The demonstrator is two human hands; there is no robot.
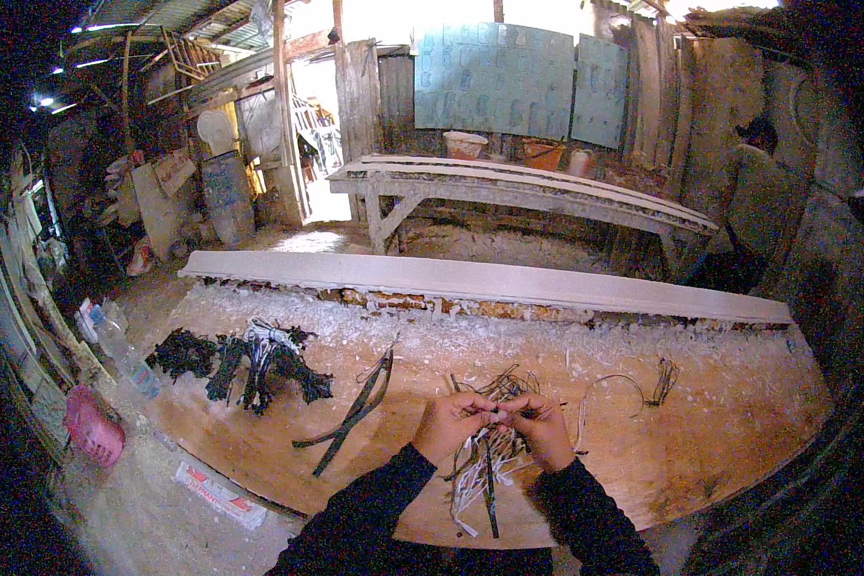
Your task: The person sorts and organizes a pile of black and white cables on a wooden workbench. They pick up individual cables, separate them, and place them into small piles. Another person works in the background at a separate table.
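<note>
My left hand (448, 422) and my right hand (540, 429) meet over the wooden table. Their thumbs and fingertips are pinched together on something small, partly pale, which the fingers mostly hide. Beneath them lies a loose pile of thin white and dark strips (472, 480). One longer dark strip (491, 490) runs down from below the fingers toward the table's near edge; whether it is held, I cannot tell. Left of my hands, a few flat black strips (355, 413) lie crossed. Farther left sit bunches of black and white strips (259, 363).
A long white moulding (490, 283) spans the table's far side, with white crumbs before it. Thin wire (662, 382) lies at right. A plastic bottle (125, 355) and a pink basket (94, 425) are at left. Behind stand a bench (394, 182) and a person (754, 192).
</note>
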